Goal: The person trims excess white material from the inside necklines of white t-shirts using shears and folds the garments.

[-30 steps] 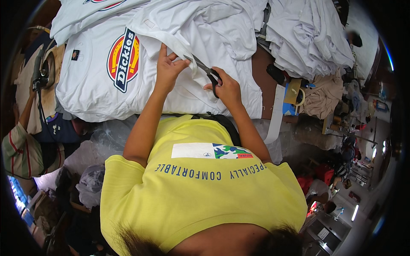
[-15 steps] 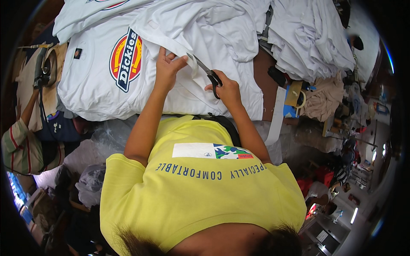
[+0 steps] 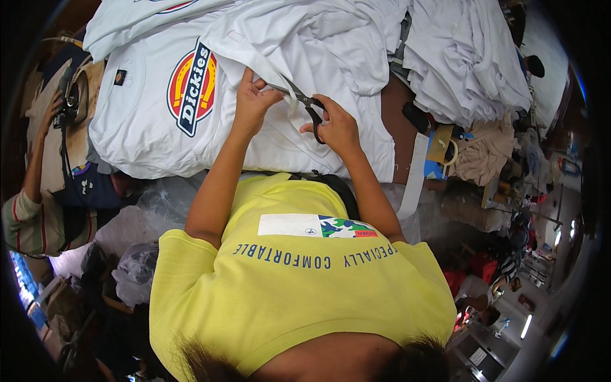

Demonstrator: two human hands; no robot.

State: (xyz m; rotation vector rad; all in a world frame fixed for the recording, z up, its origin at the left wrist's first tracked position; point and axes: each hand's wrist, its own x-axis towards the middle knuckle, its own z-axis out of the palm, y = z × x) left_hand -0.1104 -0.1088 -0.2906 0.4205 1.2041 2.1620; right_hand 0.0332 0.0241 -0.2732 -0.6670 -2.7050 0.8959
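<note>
Left hand (image 3: 253, 107), half curled, pinches the white shirt (image 3: 309, 41) by its edge, right hand (image 3: 338, 128) grips parted scissors (image 3: 307, 101): best keep it taut, blades clear of the thumb.

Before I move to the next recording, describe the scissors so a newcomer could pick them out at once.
Find the white shirts spread in front of the person in the yellow top, then the right hand above them. The scissors are in that hand, blades pointing toward the left hand. Black handles and grey metal blades set them apart from the soft white cloth around.
</note>
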